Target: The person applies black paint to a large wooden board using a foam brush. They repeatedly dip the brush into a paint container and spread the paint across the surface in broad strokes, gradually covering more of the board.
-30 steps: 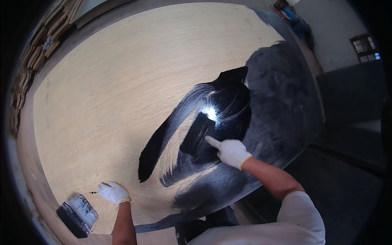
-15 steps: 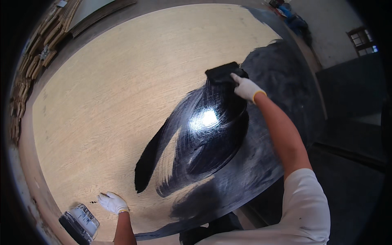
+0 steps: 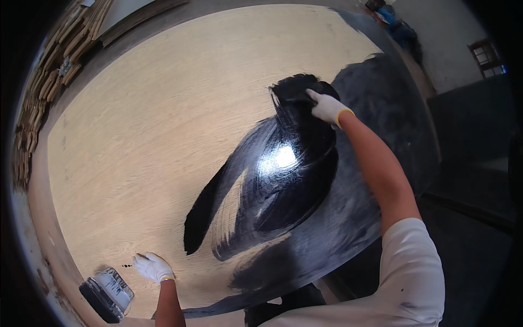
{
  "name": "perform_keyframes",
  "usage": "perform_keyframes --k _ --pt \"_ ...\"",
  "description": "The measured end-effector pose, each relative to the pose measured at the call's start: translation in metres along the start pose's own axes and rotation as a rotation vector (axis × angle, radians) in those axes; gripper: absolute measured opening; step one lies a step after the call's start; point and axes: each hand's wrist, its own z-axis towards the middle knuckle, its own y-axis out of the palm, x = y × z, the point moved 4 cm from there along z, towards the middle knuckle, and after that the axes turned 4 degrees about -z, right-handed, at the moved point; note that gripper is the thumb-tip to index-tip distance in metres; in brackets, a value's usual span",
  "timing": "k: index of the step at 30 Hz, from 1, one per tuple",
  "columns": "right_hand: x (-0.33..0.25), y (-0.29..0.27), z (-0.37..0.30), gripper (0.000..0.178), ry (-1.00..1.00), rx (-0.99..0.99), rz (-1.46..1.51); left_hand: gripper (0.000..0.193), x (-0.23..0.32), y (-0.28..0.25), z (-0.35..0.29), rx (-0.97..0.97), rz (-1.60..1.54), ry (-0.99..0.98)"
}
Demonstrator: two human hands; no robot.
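My right hand (image 3: 327,107), in a white knitted glove with a yellow cuff, grips a wide black spreader (image 3: 300,94). Its index finger lies along the top of the tool, whose outline merges with the wet black coating (image 3: 305,191) beneath. The spreader rests on a large pale wood-grain board (image 3: 141,141), at the upper end of the coated patch. My left hand (image 3: 152,267), gloved too, lies palm down on the board at the lower left, fingers stretched out and holding nothing. Beside it sits a second spreader (image 3: 115,288), pale with dark smears and a black edge.
Dull, dark coating (image 3: 376,103) covers the board's right side. A few black drops (image 3: 127,266) dot the wood by my left hand. Stacked brown sheets (image 3: 54,76) line the left edge of view. A wooden stool-like frame (image 3: 486,57) stands at the far right.
The spreader has shifted slightly up, leaving a ragged front of black coating on the bare wood. My left hand stays flat in place. The whole view has shifted slightly.
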Motion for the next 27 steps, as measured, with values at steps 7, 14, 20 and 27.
perform_keyframes --k 7,14,20,27 --pt "-0.059 0.133 -0.129 0.078 -0.312 -0.212 -0.299 0.052 -0.015 0.002 -0.006 0.007 0.017 -0.018" --pt "-0.029 0.044 -0.019 0.066 -0.1 0.13 -0.047 0.053 0.012 -0.003 0.0 -0.053 0.021 -0.017" --pt "0.102 0.117 -0.148 0.076 0.0 0.036 0.015 0.052 0.003 -0.004 -0.005 -0.043 0.022 -0.03" --pt "-0.035 0.195 -0.245 0.078 -0.122 -0.22 -0.188 0.049 0.003 -0.01 0.0 0.031 0.052 0.002"
